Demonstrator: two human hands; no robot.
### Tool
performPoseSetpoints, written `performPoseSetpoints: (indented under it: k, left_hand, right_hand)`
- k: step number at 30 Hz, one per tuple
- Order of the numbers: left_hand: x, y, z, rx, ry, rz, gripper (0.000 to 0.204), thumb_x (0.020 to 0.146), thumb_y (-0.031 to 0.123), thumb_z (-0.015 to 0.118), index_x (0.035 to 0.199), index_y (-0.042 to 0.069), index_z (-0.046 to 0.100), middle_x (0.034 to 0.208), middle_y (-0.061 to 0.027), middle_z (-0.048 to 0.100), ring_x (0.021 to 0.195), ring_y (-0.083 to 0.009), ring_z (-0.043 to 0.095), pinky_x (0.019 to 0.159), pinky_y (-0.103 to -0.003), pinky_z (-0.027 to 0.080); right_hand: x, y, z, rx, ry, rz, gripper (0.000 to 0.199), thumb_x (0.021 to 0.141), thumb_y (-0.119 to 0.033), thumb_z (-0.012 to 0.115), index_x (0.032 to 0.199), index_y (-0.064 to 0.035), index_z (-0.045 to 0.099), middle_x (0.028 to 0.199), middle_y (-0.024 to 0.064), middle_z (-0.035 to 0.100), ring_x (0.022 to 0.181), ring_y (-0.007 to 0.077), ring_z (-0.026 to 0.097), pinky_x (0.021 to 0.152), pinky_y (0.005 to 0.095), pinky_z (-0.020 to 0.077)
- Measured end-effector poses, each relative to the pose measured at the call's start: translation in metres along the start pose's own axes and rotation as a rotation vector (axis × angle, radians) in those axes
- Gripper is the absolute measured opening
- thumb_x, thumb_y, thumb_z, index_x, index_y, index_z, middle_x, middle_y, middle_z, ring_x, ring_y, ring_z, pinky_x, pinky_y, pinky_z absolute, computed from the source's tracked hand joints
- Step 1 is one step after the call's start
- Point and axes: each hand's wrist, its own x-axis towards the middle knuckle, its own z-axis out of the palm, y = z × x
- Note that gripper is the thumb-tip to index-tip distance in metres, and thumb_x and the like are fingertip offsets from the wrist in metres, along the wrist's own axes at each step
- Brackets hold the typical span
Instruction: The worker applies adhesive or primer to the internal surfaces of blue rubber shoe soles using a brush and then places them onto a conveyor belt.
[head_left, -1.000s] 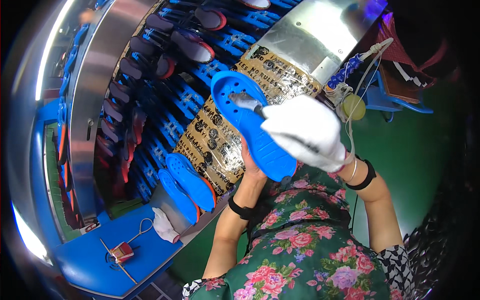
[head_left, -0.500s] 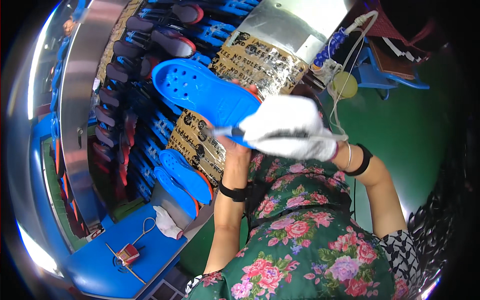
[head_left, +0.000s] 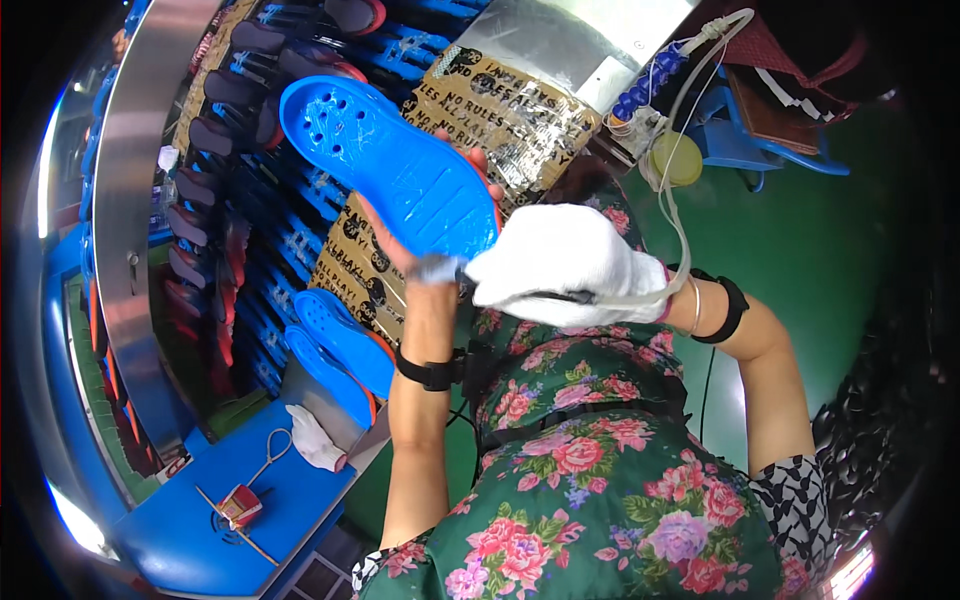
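A blue shoe sole (head_left: 400, 180) with round holes at its toe end lies in my bare left hand (head_left: 390, 230), whose fingers hold it from beneath and show along both edges. Wet-looking streaks shine on the sole's upper face. My right hand (head_left: 560, 265), in a white knitted glove, is closed on a slim tool with a blurred grey tip (head_left: 436, 269); most of the tool is hidden by the glove. From the glove a pale hose (head_left: 683, 240) curves up to the right. The tip hangs just below the sole's heel end, over my left wrist; contact cannot be made out.
Two more blue soles (head_left: 345, 345) lean at the lower left, beside a white glove (head_left: 315, 438) on a blue table (head_left: 190, 540). Dark shoe parts line a rack (head_left: 205, 135). A taped cardboard panel (head_left: 500, 110) sits behind the sole. A blue stool (head_left: 725, 135) stands right.
The sole and my left hand have shifted slightly up and left, showing more of the heel area. My gloved right hand has moved left and the tool tip has come off the sole's face.
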Motion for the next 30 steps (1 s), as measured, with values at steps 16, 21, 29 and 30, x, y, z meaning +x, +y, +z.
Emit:
performPoseSetpoints:
  k: [16,21,29,30]
  left_hand:
    - [0.013,0.033,0.005,0.093,-0.109,-0.345,0.109,0.084,0.068,0.063,0.157,-0.001,0.022,0.148,-0.0308,0.041,0.118,-0.0524,0.058,0.096,-0.055,0.055]
    - [0.016,0.044,0.008,0.411,-0.041,-0.412,0.109,0.081,0.067,0.067,0.155,-0.002,0.025,0.146,-0.0288,0.042,0.107,-0.0463,0.058,0.083,-0.054,0.055]
    - [0.029,0.035,0.009,0.423,-0.010,-0.462,0.103,0.085,0.060,0.065,0.157,0.000,0.024,0.148,-0.0317,0.039,0.111,-0.0494,0.060,0.090,-0.055,0.057]
    - [0.017,0.047,0.008,0.451,0.019,-0.435,0.103,0.085,0.060,0.065,0.157,0.000,0.024,0.148,-0.0317,0.039,0.111,-0.0494,0.060,0.090,-0.055,0.057]
  right_hand:
    - [0.005,0.007,-0.009,-0.029,0.058,0.120,0.015,0.081,-0.007,0.078,0.096,-0.0087,0.078,0.097,0.0098,0.076,0.083,0.0236,0.072,0.076,0.0358,0.0584]
    - [-0.020,-0.004,0.001,-0.035,-0.127,-0.048,0.027,0.078,-0.009,0.080,0.105,-0.0118,0.077,0.104,0.0077,0.076,0.081,0.0254,0.070,0.070,0.0364,0.0577]
    - [-0.028,-0.010,-0.019,-0.250,-0.228,-0.119,0.043,0.075,-0.005,0.074,0.117,-0.0091,0.073,0.115,0.0139,0.073,0.086,0.0296,0.070,0.074,0.0376,0.0586]
    - [-0.026,-0.011,-0.002,-0.214,-0.194,-0.134,0.038,0.075,-0.005,0.075,0.113,-0.0086,0.075,0.112,0.0128,0.074,0.086,0.0275,0.070,0.074,0.0374,0.0584]
